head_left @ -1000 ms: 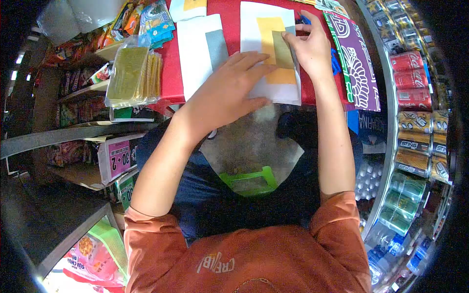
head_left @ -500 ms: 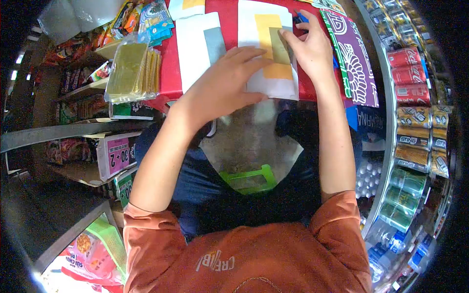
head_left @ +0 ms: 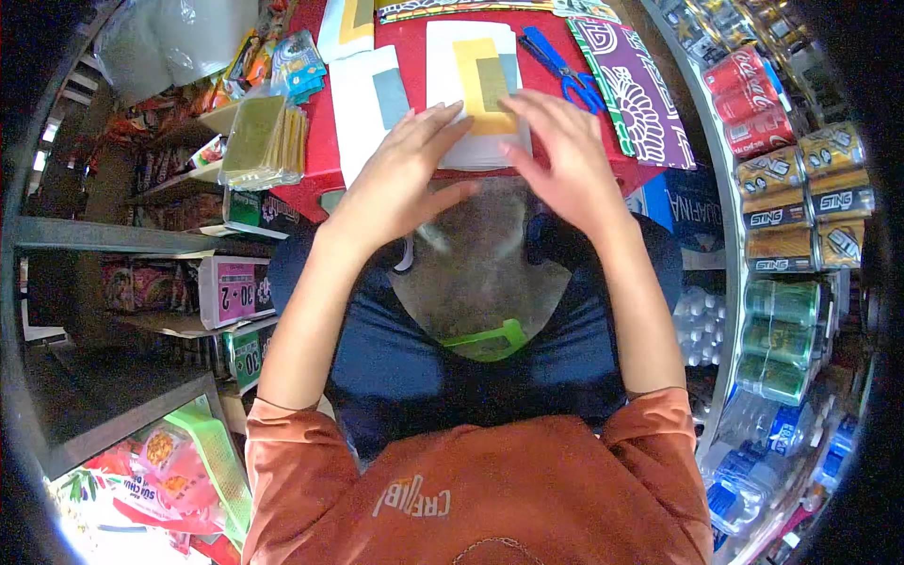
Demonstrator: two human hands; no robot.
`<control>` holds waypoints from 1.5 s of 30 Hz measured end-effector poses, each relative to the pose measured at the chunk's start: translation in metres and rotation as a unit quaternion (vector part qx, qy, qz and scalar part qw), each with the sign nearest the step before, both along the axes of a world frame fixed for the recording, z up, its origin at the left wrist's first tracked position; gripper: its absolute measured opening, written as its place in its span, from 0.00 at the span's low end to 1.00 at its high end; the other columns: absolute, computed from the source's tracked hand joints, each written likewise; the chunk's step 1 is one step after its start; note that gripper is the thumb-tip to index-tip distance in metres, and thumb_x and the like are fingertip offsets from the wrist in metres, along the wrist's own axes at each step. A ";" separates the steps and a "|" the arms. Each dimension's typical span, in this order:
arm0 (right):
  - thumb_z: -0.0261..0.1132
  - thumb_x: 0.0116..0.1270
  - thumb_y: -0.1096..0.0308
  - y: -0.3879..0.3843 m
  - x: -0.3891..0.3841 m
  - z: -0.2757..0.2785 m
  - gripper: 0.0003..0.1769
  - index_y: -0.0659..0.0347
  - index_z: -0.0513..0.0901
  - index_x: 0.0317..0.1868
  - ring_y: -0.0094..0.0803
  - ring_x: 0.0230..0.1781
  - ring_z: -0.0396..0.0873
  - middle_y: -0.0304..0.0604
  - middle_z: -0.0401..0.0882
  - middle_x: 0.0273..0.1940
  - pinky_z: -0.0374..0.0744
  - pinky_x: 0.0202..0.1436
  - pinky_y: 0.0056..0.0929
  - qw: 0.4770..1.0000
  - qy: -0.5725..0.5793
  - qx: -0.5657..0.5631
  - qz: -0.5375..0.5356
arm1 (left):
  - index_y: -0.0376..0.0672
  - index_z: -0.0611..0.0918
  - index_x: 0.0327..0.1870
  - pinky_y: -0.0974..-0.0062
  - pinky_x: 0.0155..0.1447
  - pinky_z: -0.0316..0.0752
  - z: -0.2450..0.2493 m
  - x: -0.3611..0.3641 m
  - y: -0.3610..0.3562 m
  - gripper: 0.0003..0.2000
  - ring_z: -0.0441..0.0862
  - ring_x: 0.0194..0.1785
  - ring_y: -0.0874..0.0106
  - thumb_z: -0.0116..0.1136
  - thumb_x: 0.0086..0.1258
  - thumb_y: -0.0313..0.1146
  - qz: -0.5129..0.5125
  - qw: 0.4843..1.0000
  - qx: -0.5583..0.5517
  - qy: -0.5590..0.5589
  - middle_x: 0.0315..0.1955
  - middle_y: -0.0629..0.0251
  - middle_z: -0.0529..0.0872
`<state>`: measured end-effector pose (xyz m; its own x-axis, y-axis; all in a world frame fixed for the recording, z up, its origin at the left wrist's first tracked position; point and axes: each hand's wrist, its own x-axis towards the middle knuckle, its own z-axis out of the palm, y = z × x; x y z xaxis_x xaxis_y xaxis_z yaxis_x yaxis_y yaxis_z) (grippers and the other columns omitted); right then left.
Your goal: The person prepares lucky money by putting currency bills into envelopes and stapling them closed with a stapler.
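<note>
On a red-covered table (head_left: 325, 141) lies a white sheet (head_left: 447, 42) with a yellow and a grey-green shape on it. My left hand (head_left: 414, 169) has its fingers spread over the sheet's lower left edge. My right hand (head_left: 565, 155), slightly blurred, has its fingers apart at the sheet's right side, its fingertips near the yellow shape (head_left: 480, 75). Another white sheet with a grey rectangle (head_left: 391, 99) lies to the left, partly under or behind my left hand. Blue scissors (head_left: 563, 71) rest to the right of the sheets.
A purple patterned sheet (head_left: 650, 104) lies at the table's right edge. Plastic-wrapped yellow-green stacks (head_left: 259, 141) sit at the left. Shelves with drink cans (head_left: 777, 235) stand at the right, and a green plastic stool (head_left: 490, 339) is below.
My right hand has moved down and left, off the scissors, which now show fully. My left hand has shifted slightly left and down. The view has shifted a little.
</note>
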<state>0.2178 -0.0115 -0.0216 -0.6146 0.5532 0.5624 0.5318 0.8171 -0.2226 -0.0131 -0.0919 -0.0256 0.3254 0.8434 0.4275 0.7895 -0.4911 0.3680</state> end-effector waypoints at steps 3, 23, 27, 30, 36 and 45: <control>0.68 0.69 0.58 -0.014 -0.001 -0.001 0.25 0.62 0.79 0.62 0.45 0.67 0.75 0.52 0.77 0.64 0.69 0.67 0.46 0.999 -0.018 0.020 0.030 | 0.31 0.70 0.71 0.56 0.78 0.64 0.004 0.010 -0.005 0.33 0.69 0.74 0.48 0.69 0.68 0.38 0.011 1.000 -0.005 0.020 0.70 0.43 0.71; 0.64 0.72 0.55 -0.019 0.000 -0.027 0.28 0.62 0.76 0.66 0.43 0.72 0.72 0.52 0.75 0.69 0.65 0.73 0.52 0.996 -0.081 -0.023 0.030 | 0.29 0.66 0.73 0.52 0.81 0.58 -0.017 0.012 -0.002 0.30 0.65 0.76 0.49 0.55 0.70 0.29 0.021 0.993 -0.048 0.108 0.71 0.40 0.69; 0.63 0.73 0.51 -0.021 0.002 -0.028 0.32 0.62 0.73 0.70 0.41 0.76 0.66 0.51 0.69 0.73 0.62 0.76 0.56 0.991 -0.126 -0.033 0.023 | 0.28 0.67 0.72 0.52 0.80 0.57 -0.021 0.013 -0.004 0.31 0.65 0.77 0.51 0.56 0.68 0.29 0.032 0.992 -0.037 0.113 0.72 0.41 0.68; 0.63 0.73 0.49 -0.024 0.003 -0.027 0.36 0.62 0.69 0.73 0.39 0.79 0.61 0.49 0.65 0.76 0.59 0.78 0.57 0.986 -0.166 -0.019 0.011 | 0.30 0.63 0.76 0.52 0.82 0.54 -0.024 0.016 -0.006 0.33 0.60 0.79 0.53 0.55 0.68 0.29 0.048 0.989 -0.056 0.126 0.75 0.42 0.64; 0.65 0.70 0.48 -0.030 0.003 -0.023 0.43 0.61 0.62 0.78 0.38 0.80 0.59 0.48 0.61 0.78 0.58 0.79 0.58 0.980 -0.200 -0.008 0.004 | 0.30 0.62 0.76 0.54 0.83 0.52 -0.029 0.018 -0.008 0.35 0.59 0.80 0.54 0.56 0.67 0.31 0.051 0.990 -0.044 0.124 0.75 0.43 0.64; 0.71 0.63 0.60 -0.013 -0.006 0.015 0.44 0.52 0.64 0.78 0.47 0.75 0.66 0.53 0.66 0.74 0.61 0.76 0.52 0.988 -0.131 -0.043 0.072 | 0.35 0.69 0.72 0.58 0.80 0.59 -0.004 -0.011 0.003 0.30 0.67 0.76 0.52 0.58 0.67 0.26 0.008 0.998 0.001 -0.064 0.70 0.46 0.73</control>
